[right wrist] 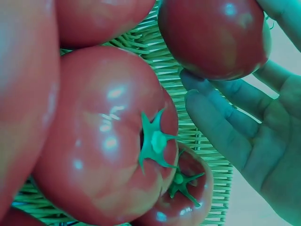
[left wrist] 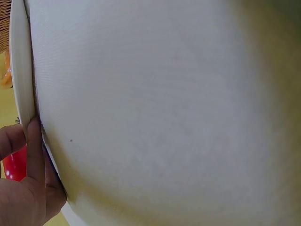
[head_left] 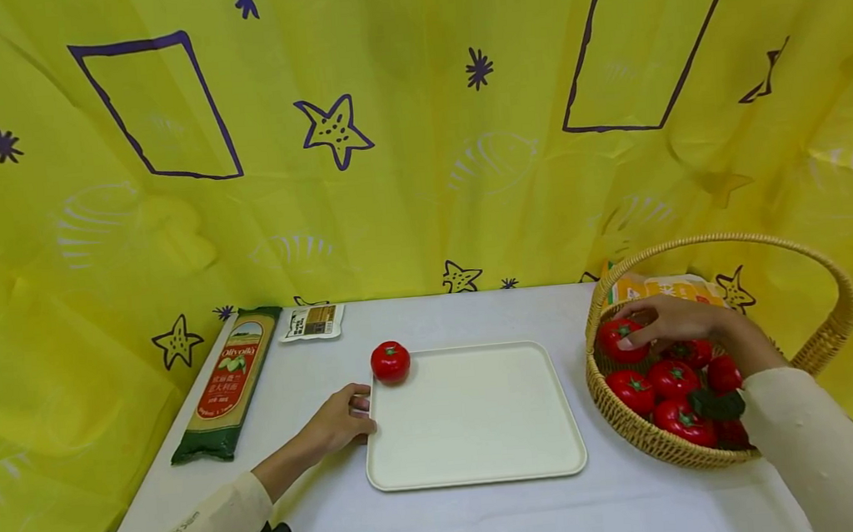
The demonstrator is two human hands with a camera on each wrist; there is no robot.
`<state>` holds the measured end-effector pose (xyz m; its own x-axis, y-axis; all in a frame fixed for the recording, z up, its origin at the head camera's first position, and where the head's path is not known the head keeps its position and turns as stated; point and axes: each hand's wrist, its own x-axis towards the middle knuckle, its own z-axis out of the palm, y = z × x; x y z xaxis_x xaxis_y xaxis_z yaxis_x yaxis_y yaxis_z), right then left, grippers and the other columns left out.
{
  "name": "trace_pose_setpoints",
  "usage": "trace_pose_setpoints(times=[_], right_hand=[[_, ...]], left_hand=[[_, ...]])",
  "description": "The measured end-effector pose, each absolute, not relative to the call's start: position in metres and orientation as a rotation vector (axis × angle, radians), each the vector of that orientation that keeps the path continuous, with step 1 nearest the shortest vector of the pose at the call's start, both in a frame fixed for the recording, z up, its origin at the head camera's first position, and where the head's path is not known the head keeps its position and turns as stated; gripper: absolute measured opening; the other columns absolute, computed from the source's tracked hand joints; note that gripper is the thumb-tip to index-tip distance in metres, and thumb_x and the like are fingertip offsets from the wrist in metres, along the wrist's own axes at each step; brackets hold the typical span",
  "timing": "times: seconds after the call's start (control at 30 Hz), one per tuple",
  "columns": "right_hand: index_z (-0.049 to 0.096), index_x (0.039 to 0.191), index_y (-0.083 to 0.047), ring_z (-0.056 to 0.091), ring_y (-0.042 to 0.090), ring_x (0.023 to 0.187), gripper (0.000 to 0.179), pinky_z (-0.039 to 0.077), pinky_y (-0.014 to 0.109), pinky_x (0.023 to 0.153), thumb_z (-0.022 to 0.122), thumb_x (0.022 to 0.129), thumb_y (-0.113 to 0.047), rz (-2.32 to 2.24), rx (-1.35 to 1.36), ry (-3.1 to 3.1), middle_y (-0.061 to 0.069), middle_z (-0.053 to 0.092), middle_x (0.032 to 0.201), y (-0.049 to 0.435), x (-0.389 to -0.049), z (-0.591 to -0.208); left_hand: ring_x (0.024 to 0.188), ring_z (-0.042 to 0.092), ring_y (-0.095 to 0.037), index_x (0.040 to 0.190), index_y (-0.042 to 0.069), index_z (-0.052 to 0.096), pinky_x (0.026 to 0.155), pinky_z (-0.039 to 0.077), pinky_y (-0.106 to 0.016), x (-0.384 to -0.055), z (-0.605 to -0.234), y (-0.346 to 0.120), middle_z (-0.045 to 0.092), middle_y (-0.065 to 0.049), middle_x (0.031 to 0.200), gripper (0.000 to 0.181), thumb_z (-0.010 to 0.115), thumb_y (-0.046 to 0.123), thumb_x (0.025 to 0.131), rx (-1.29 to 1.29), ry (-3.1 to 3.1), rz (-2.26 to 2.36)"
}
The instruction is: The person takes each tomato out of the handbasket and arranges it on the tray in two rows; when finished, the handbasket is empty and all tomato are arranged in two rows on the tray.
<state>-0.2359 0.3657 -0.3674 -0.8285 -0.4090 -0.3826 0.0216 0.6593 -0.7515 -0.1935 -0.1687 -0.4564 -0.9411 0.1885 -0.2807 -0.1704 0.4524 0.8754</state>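
My left hand (head_left: 337,422) pinches the left rim of the cream rectangular tray (head_left: 476,416); the left wrist view shows fingers at the tray's edge. A red tomato (head_left: 391,362) sits on the tray's far left corner. At the right, my right hand (head_left: 667,320) reaches into a wicker basket (head_left: 647,445) and holds a tomato (right wrist: 214,37) at its far left side. In the right wrist view the fingers curl around and under this tomato. Several other red tomatoes (head_left: 674,380) with green stems lie below and beside the hand in the basket.
A long green-and-gold pasta packet (head_left: 231,381) lies at the table's left edge. Beside it is a small white packet (head_left: 312,322). An orange bag (head_left: 669,287) stands behind the basket, whose tall handle (head_left: 837,275) arches over it. A yellow patterned curtain (head_left: 421,199) hangs behind.
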Motion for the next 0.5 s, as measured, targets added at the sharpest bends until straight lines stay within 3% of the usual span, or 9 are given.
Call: trace_pose_setpoints(times=[0.17,0.4,0.5], right_hand=[[0.044,0.141,0.007,0.068,0.026,0.103,0.063,0.062,0.043,0.085,0.071,0.092,-0.022,-1.092,-0.341,2.355,0.033,0.045,0.142,0.366,-0.231,-0.365],[0.045,0.140,0.007,0.069,0.031,0.104,0.060,0.063,0.041,0.082,0.069,0.093,-0.020,-1.148,-0.360,2.333,0.039,0.033,0.148,0.367,-0.224,-0.360],[0.044,0.141,0.006,0.070,0.031,0.100,0.059,0.063,0.042,0.082,0.068,0.094,-0.021,-1.140,-0.361,2.336,0.037,0.038,0.145,0.365,-0.221,-0.360]], left_hand=[[0.091,0.059,-0.022,0.137,-0.008,0.047,0.071,0.063,-0.036,-0.194,-0.457,-0.169,0.055,-0.017,0.110,0.063,0.070,-0.011,0.078,0.015,2.369,1.478],[0.092,0.060,-0.022,0.136,-0.007,0.048,0.071,0.063,-0.035,-0.195,-0.458,-0.170,0.056,-0.017,0.110,0.062,0.070,-0.009,0.078,0.012,2.381,1.468],[0.091,0.060,-0.022,0.136,-0.007,0.048,0.071,0.063,-0.034,-0.194,-0.460,-0.170,0.056,-0.016,0.110,0.063,0.071,-0.009,0.078,-0.002,2.381,1.470]])
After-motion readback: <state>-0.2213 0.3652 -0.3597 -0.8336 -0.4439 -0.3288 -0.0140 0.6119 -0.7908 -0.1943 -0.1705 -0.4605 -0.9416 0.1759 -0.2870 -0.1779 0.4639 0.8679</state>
